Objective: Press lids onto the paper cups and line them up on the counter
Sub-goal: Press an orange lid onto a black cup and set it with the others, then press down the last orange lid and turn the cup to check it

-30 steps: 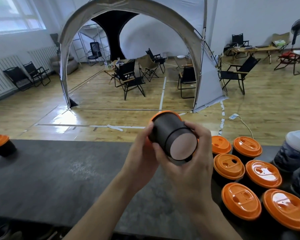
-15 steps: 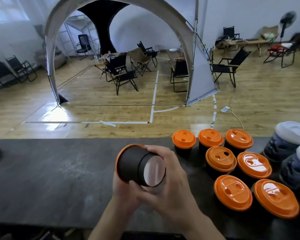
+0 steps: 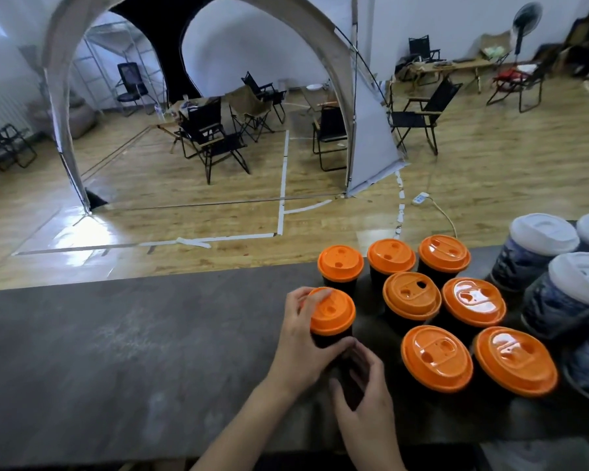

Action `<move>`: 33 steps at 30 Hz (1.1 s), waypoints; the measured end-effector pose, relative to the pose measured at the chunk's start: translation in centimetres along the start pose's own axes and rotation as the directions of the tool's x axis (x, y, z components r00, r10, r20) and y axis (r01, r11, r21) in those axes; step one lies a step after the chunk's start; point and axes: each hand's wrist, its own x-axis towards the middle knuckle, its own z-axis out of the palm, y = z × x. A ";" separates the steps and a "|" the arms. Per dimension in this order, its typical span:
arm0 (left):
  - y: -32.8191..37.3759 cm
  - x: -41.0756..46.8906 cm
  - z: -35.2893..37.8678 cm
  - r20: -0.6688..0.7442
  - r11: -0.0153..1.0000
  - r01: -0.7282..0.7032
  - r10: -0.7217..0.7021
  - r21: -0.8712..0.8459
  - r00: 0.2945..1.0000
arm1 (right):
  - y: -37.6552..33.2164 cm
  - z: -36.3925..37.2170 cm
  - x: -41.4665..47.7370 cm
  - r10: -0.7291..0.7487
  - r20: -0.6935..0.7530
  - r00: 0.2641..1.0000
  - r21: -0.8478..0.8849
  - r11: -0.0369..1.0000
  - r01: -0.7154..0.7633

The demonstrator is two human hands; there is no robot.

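Squarely upright, the orange-lidded cup (image 3: 332, 316) stands beside the lidded rows (image 3: 411, 295), gripped by the left hand (image 3: 303, 348), right hand (image 3: 364, 392) relaxed at its base.

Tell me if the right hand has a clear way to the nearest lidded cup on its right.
Likely yes: the right hand looks free, and that cup stands just beside it with nothing between them.

Our left hand (image 3: 303, 348) grips a black paper cup (image 3: 327, 337) that stands upright on the dark counter (image 3: 133, 351), its orange lid (image 3: 332, 311) seated flat on the rim. It sits just left of seven more orange-lidded black cups (image 3: 436, 357), all upright and packed close in three rows. Further right we see dark blue patterned cups with white lids (image 3: 543, 232), also upright.
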 end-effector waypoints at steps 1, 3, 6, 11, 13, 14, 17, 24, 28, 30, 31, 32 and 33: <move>-0.1 0.4 0.7 0.017 1.000 -0.020 0.020 0.002 1.000 | -0.1 -0.2 0.0 0.019 -0.006 1.000 0.014 1.000 -0.019; -0.3 0.9 1.8 0.026 0.999 -0.042 0.042 -0.007 0.999 | -0.2 -0.7 0.0 0.055 -0.009 0.998 0.030 0.998 -0.055; -0.8 0.8 2.8 -0.003 0.995 -0.073 0.074 0.064 0.997 | -0.1 -1.2 0.1 0.084 -0.017 0.996 0.050 0.995 -0.084; -0.7 0.4 3.5 0.014 0.997 -0.035 0.034 0.075 0.999 | 0.0 -1.3 -0.2 0.127 0.007 0.992 0.088 0.988 -0.127; -0.8 0.4 3.8 0.030 0.998 -0.035 0.034 0.043 0.999 | 0.0 -1.4 -0.4 0.126 -0.006 0.992 0.099 0.987 -0.125; -0.9 0.3 3.9 0.038 0.999 -0.028 0.027 0.024 0.999 | -0.1 -1.5 -0.5 0.131 -0.008 0.991 0.104 0.986 -0.130; -1.4 0.0 3.9 0.071 1.000 -0.029 0.030 -0.010 0.997 | -0.3 -1.8 -0.9 0.143 -0.009 0.990 0.124 0.982 -0.141; -2.2 -2.7 1.6 0.031 0.996 0.076 -0.075 -0.049 0.997 | -1.5 -0.9 -1.7 0.119 0.073 0.990 0.180 0.975 -0.131; -4.0 -6.3 -2.4 -0.145 0.974 0.198 -0.212 -0.106 0.966 | -2.6 2.1 -1.0 0.082 0.205 0.975 0.250 0.959 -0.133; -5.4 -8.3 -5.3 -0.241 0.954 0.253 -0.286 -0.159 0.927 | -3.3 4.7 -0.6 0.046 0.250 0.967 0.274 0.955 -0.117; -5.9 -9.2 -6.8 -0.291 0.942 0.275 -0.322 -0.193 0.901 | -3.7 6.2 -0.4 0.025 0.274 0.962 0.281 0.954 -0.105; -6.6 -10.1 -8.6 -0.341 0.929 0.296 -0.359 -0.223 0.869 | -4.3 8.0 -0.3 0.005 0.300 0.954 0.290 0.952 -0.096; -7.2 -11.0 -10.5 -0.386 0.916 0.317 -0.393 -0.247 0.835 | -4.9 9.9 -0.3 -0.015 0.323 0.946 0.302 0.949 -0.087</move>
